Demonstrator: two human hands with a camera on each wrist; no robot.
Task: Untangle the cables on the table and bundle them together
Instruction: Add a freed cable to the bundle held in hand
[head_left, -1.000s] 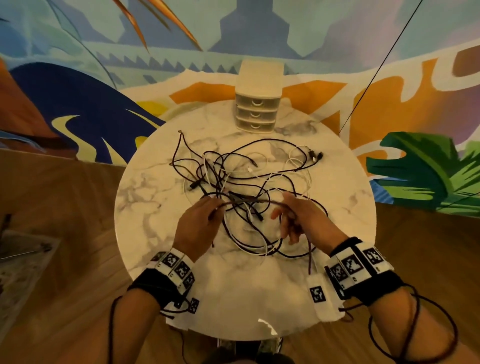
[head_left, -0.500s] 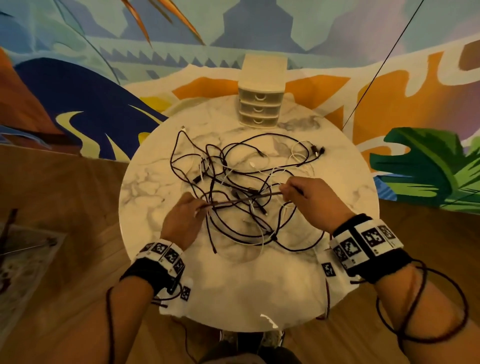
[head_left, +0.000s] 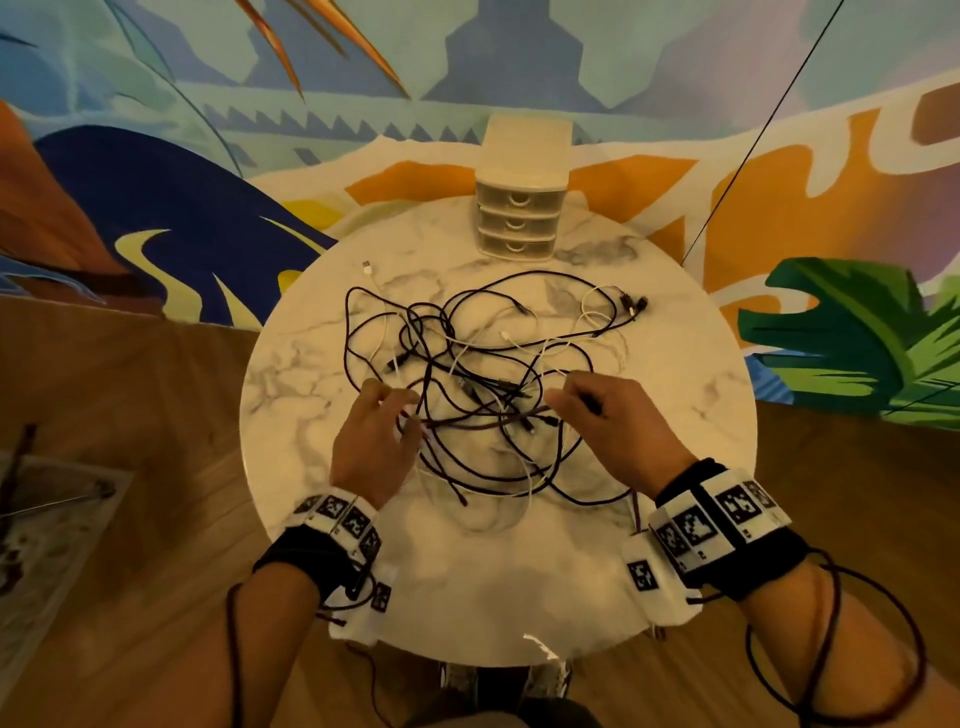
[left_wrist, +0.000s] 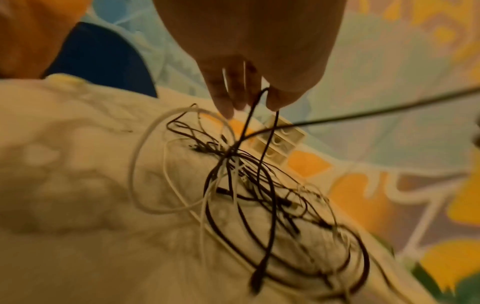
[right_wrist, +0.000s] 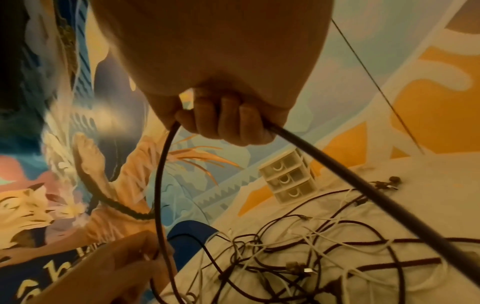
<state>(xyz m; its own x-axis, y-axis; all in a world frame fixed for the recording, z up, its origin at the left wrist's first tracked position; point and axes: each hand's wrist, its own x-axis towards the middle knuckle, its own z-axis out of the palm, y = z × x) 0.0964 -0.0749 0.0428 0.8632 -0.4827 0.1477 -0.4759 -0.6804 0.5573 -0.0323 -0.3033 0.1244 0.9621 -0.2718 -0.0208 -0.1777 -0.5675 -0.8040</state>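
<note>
Glossy marble table, plastic drawers, wood floor

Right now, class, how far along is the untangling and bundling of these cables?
Done: nothing visible; no bundle exists, and the cables lie knotted, dark and white, on the marble table. In hand: the left hand pinches a dark cable and the right hand has its grip round the same strand, stretched between them. Left: freeing every cable, then bundling. The drawer unit stands apart.
</note>
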